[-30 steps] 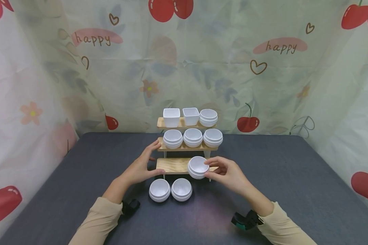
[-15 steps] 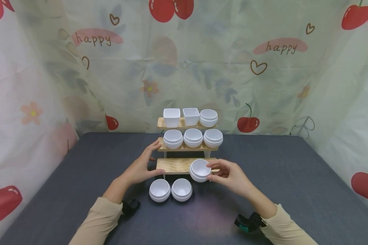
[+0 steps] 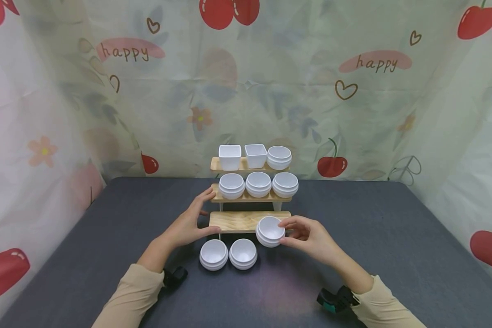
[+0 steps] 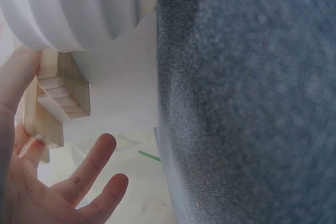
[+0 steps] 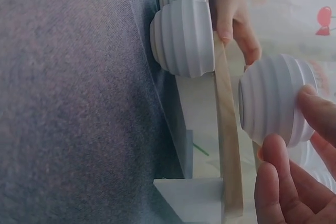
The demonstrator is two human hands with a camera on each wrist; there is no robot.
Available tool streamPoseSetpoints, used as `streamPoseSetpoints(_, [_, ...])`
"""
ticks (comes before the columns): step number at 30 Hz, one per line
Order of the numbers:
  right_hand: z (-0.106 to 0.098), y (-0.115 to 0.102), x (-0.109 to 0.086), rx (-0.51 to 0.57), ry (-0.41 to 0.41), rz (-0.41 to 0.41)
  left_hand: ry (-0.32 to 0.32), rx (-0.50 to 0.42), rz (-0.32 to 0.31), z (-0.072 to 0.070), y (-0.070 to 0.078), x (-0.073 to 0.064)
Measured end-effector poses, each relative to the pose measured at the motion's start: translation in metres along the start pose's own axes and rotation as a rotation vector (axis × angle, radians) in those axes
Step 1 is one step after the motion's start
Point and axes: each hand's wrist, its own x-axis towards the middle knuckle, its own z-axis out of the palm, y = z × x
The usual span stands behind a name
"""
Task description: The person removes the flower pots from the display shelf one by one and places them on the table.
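Note:
A three-tier wooden display stand (image 3: 229, 222) stands mid-table. My right hand (image 3: 307, 234) pinches a white ribbed round bowl (image 3: 269, 231) by its right side, in front of the bottom shelf's right part. In the right wrist view that bowl (image 5: 273, 100) is apart from the shelf board (image 5: 228, 129), thumb and fingers at its rim. My left hand (image 3: 190, 221) touches the stand's left end, thumb at the bottom shelf and a finger at the middle one. Seen from the left wrist, two fingers of the left hand (image 4: 47, 192) stretch out free. Two more round bowls (image 3: 213, 254) sit on the table before the stand.
The middle shelf (image 3: 246, 199) bears three round bowls (image 3: 258, 184). On the top shelf (image 3: 215, 165) are two square white bowls (image 3: 229, 157) and one round bowl (image 3: 279, 157). A printed curtain (image 3: 246, 105) hangs behind the dark table (image 3: 377, 228).
My right hand has carried the pinched bowl a little right and toward me, off the front of the bottom shelf. My left hand has stayed at the stand's left end.

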Motion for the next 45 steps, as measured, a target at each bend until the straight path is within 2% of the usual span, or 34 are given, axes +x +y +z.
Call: streamPoseSetpoints(45, [-0.005,0.024,-0.009,0.005,-0.139,0.029,0.002,0.004,0.001,0.001,-0.001,0.0])
